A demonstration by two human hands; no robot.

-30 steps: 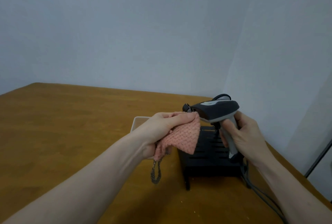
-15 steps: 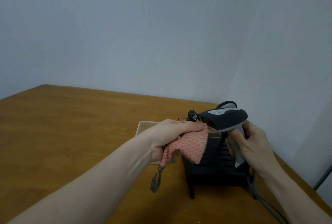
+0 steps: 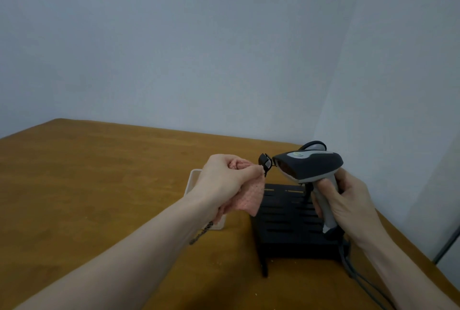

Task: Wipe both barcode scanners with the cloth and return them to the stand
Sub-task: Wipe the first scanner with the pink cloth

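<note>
My right hand (image 3: pixel 348 202) grips the grey handle of a dark grey barcode scanner (image 3: pixel 308 166), held upright above the black slotted stand (image 3: pixel 291 225), its window facing left. My left hand (image 3: pixel 224 181) holds a bunched pink cloth (image 3: pixel 251 195) just left of the scanner's nose, apart from it. A small black part (image 3: pixel 264 161) shows between the cloth and the scanner. Behind the scanner's head the dark curved top of a second scanner (image 3: pixel 314 144) peeks out; the rest of it is hidden.
A shallow white tray (image 3: pixel 193 180) lies on the wooden table (image 3: pixel 99 185) behind my left hand. The scanner's grey cable (image 3: pixel 361 277) trails off to the lower right. A wall runs close on the right side, and the table's right edge is near.
The left hand has drawn the cloth back from the scanner's nose, leaving a small gap. The camera view has tipped upward slightly. The right hand keeps its grip.
</note>
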